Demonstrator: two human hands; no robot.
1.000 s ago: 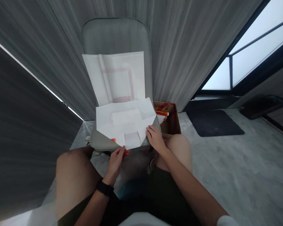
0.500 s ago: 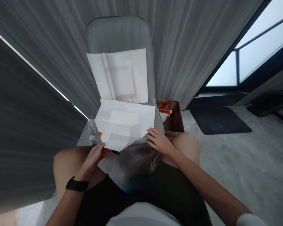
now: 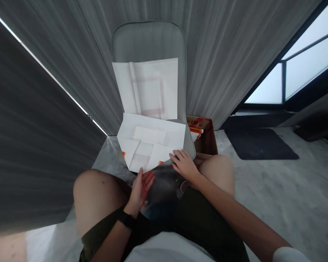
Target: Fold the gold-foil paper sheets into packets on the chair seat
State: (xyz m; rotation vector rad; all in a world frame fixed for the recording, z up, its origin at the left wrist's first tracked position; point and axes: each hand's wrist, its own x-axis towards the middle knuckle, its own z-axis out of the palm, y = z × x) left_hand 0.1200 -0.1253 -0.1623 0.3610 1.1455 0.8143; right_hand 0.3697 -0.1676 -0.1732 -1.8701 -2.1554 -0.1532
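A grey, streaked wall (image 3: 224,47) closes in the corner where I stand, over a pale, mottled floor (image 3: 265,196). Against the wall is a grey chair (image 3: 149,40), smooth and rounded at the top, with a dark flat mat (image 3: 259,143) off to the right. Just beside the seat sits an open cardboard box (image 3: 210,140), red and brown outside, with white and orange-edged papers in it.

On the chair are two pieces of paper. The back sheet (image 3: 150,91) leans on the backrest, white and thin, a faint pinkish frame showing on it and a raised crease down its left part. The front sheet (image 3: 166,130), the one being handled, lies on the seat.

Half a second ago the left hand (image 3: 140,187) was at this sheet's left front corner; now it is at the middle of the front edge, open, palm turned up, thumb tip at the paper. The right hand (image 3: 184,163) stays over the right front corner, fingers loosely spread.

Two slanting flaps now show, left (image 3: 128,146) and right (image 3: 160,154), with a paler panel between. I judge the folding partway, the creases looking loose. Small orange patches (image 3: 160,162) peek out at the edges.
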